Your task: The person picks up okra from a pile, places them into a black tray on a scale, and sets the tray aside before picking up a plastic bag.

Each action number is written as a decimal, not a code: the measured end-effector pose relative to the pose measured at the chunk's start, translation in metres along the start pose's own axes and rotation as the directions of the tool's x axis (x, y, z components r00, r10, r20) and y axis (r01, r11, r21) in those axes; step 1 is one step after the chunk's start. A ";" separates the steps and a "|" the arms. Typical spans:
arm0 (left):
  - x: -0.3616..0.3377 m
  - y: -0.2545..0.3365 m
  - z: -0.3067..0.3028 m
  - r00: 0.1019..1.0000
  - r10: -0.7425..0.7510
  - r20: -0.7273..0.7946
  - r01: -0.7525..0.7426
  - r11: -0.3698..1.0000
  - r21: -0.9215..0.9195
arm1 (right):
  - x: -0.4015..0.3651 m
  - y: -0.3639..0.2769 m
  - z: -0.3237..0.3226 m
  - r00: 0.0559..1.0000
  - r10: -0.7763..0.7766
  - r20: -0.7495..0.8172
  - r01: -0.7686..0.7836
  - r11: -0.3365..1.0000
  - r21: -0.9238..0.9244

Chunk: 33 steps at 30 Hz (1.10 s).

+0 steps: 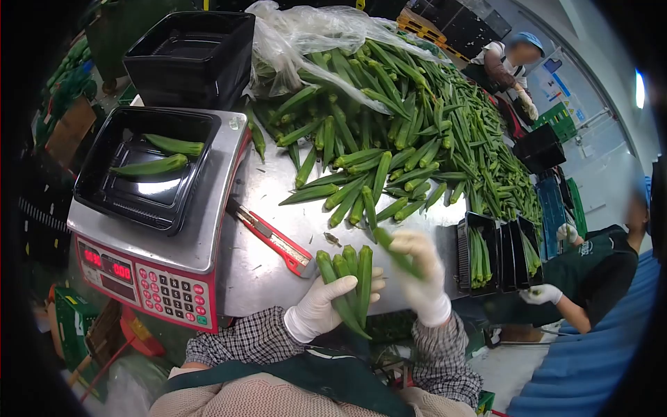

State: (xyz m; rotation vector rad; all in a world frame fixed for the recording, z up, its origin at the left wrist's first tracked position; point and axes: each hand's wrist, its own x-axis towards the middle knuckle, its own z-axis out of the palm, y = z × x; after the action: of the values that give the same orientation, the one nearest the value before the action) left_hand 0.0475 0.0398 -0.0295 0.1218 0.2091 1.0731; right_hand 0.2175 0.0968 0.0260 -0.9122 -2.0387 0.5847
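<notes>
Several okra pods (355, 278) lie side by side in my left hand (326, 306), which wears a white glove; its thumb presses across them. My right hand (425, 278), gloved too and blurred by motion, grips a single okra pod (397, 254) just to the right. Beyond both hands spreads a big heap of okra (417, 139) on the metal table (257, 299). To the left, a black tray (149, 201) with two okra pods (153, 165) in it rests on a red and silver scale (208, 260).
A red box cutter (274, 240) lies between scale and heap. Stacked black trays (191, 62) stand behind the scale. Clear plastic film (306, 42) covers part of the heap. At right are black trays holding okra (479, 254) and a co-worker's gloved hand (542, 295); another person stands farther back.
</notes>
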 end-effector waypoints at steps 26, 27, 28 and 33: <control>0.005 -0.003 -0.011 0.999 0.042 -0.014 -0.039 0.986 0.164 | 0.026 0.073 -0.009 0.823 0.504 -0.263 -0.540 0.837 -0.088; 0.004 -0.003 -0.011 0.999 0.041 -0.016 -0.038 0.985 0.165 | 0.032 0.077 -0.009 0.874 0.346 -0.340 -0.434 0.871 -0.229; 0.004 -0.003 -0.010 0.999 0.043 -0.017 -0.039 0.985 0.166 | 0.039 0.081 -0.010 0.905 0.172 -0.389 -0.325 0.869 -0.374; 0.004 -0.003 -0.006 0.998 0.054 -0.027 -0.050 0.990 0.134 | 0.070 0.063 0.021 0.919 0.376 -0.116 -0.382 0.781 -0.494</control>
State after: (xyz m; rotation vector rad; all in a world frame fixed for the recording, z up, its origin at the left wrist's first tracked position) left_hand 0.0506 0.0423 -0.0363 0.2319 0.3069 1.1135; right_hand 0.1965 0.1887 0.0059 -1.6678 -2.0420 0.2338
